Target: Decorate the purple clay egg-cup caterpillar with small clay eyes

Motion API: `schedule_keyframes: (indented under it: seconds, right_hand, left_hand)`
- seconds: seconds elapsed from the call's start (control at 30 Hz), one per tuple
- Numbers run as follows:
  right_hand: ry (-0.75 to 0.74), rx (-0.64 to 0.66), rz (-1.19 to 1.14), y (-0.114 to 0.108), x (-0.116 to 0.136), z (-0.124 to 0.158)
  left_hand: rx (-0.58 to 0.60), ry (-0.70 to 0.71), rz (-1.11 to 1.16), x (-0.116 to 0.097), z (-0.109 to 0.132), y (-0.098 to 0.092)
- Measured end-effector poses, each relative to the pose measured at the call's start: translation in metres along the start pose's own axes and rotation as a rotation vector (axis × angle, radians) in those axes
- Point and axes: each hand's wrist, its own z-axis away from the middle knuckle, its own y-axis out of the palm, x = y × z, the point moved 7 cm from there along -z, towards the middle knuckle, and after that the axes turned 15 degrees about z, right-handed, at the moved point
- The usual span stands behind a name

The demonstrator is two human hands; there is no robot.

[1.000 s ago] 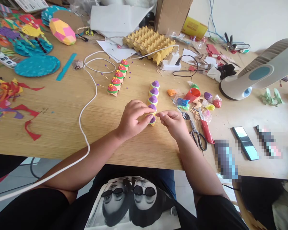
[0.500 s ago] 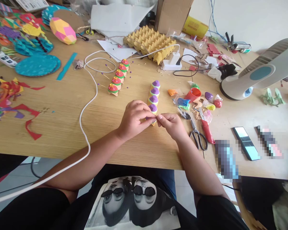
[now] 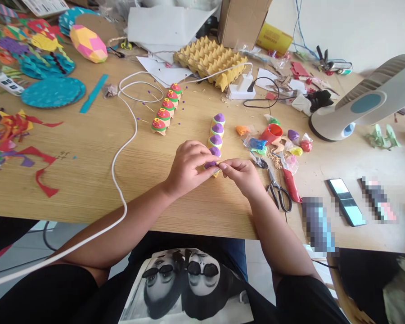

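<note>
A strip of egg-carton cups (image 3: 216, 140), topped with purple clay caps over white and yellow, stands lengthwise in front of me. My left hand (image 3: 188, 167) is at its near end, thumb and forefinger closed about the last cup, whose purple top shows between them. From the other side, my right hand (image 3: 241, 176) touches that same cup with thumb and forefinger pinched together. Whatever lies in this pinch is too small and covered to make out. Farther left stands a finished-looking strip of egg-carton cups (image 3: 168, 105) with red and green clay tops.
Bags of coloured clay (image 3: 257, 144), a red cup (image 3: 272, 133), scissors (image 3: 278, 191) and a red-handled knife (image 3: 292, 184) lie to the right. A white cable (image 3: 116, 157) crosses the left side. Behind are a yellow egg tray (image 3: 211, 58) and a power strip (image 3: 240, 91).
My right fingertips have shifted slightly left and up on the near cup. More of its purple top shows between my left thumb and forefinger. The strip stays in place.
</note>
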Motion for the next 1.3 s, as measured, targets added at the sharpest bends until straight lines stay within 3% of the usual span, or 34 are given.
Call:
schedule_keyframes:
  seconds: [0.5, 0.6, 0.73, 0.9, 1.1, 1.3]
  right_hand:
    - [0.004, 0.014, -0.020, 0.000, 0.001, 0.000]
    - [0.032, -0.042, -0.054, -0.003, -0.005, -0.001]
    - [0.153, -0.155, -0.308, -0.011, -0.020, -0.005]
    - [0.269, -0.057, -0.712, -0.008, -0.027, -0.007]
    - [0.269, -0.037, -0.759, -0.007, -0.026, -0.006]
    - [0.257, -0.045, -0.797, -0.003, -0.026, -0.007]
  left_hand:
    - [0.004, 0.025, -0.009, -0.005, -0.001, -0.002]
    - [-0.032, 0.036, -0.003, -0.008, -0.002, -0.006]
    - [-0.056, 0.021, 0.016, -0.008, -0.004, -0.007]
    - [-0.037, 0.017, 0.015, -0.004, -0.002, -0.004]
    - [-0.018, -0.015, 0.003, -0.001, -0.001, -0.003]
    - [-0.047, 0.076, 0.034, -0.008, -0.002, -0.005]
